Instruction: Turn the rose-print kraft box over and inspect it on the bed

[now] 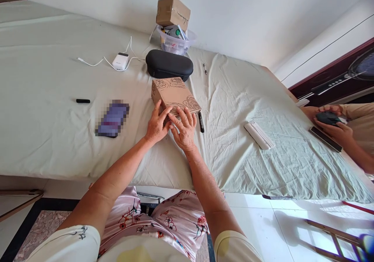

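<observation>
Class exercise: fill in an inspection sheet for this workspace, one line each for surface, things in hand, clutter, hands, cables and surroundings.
Surface: bed under a wrinkled pale green sheet.
Things in hand: printed cardboard box, lid closed, lying flat on the sheet.
Clutter: black marker beside the box; black case behind it; phone; white bar; tub with a taped box on top.
Hands: left hand and right hand both rest on the box's near edge, fingers spread, gripping nothing.
Cables: white cable running from a white charger.
Surroundings: white wall; another person's hands holding a dark object at the right.
</observation>
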A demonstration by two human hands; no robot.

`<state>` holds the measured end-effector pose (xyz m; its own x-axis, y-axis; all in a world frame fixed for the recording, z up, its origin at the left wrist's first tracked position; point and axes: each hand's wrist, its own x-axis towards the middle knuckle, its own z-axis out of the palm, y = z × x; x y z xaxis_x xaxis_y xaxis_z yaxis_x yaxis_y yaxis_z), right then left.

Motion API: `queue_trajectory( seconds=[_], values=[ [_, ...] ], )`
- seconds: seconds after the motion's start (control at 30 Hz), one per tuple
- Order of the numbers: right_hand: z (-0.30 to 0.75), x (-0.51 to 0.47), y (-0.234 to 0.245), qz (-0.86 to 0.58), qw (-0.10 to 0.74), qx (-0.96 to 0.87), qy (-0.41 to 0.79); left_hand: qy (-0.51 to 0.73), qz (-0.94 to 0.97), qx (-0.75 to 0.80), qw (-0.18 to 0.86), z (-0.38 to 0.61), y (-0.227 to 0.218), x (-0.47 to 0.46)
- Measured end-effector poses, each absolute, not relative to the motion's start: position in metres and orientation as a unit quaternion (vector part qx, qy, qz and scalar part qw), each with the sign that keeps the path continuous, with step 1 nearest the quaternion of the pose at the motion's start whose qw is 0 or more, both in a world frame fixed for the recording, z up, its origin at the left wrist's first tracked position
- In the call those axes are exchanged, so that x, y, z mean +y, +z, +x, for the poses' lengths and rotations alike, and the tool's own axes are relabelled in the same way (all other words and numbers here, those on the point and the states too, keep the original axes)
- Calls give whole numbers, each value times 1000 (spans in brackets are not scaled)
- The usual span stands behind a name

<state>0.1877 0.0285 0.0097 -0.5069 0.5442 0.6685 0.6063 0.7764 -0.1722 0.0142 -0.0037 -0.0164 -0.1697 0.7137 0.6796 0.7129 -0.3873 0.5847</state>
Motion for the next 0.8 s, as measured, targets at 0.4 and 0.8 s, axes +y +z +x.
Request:
queue_trajectory(
  seconds=[0.4,0.8],
  values=[
    [210,57,-1,-397,422,-813,-51,532,640,554,13,15,-13,-4],
    [218,73,-16,-390,464,-752,259,567,600,561,65,7,-16,2]
  ],
)
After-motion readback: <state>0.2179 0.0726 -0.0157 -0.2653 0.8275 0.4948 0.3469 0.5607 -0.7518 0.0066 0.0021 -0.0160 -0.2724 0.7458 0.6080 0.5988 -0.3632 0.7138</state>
